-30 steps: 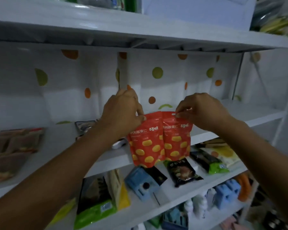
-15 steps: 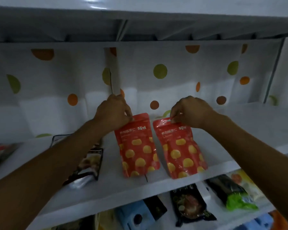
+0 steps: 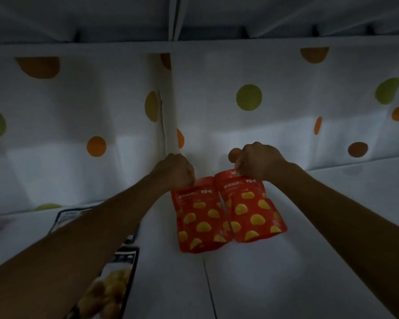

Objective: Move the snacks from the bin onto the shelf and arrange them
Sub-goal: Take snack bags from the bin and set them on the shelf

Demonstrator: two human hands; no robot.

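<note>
Snack stock on the shelf [image 3: 309, 249]: left pouch [image 3: 198, 217] and right pouch [image 3: 251, 212] touching side by side near its back, tops pinched by left hand [image 3: 177, 171] and right hand [image 3: 258, 161] respectively; dark packs [image 3: 115, 279] at its left end; release pending, bin unseen, remainder unknowable.

Dark pkt [image 3: 111, 288] cut off at btm edge, part under L forearm [image 3: 78, 238]; print on red pouches [image 3: 200, 217] unreadable.

A white cloth backdrop [image 3: 286, 116] hangs behind, printed with scattered dots: a green dot [image 3: 249, 97], an orange dot [image 3: 96, 146], a brown dot [image 3: 357, 149]. A vertical fold [image 3: 167, 125] runs down its middle
</note>
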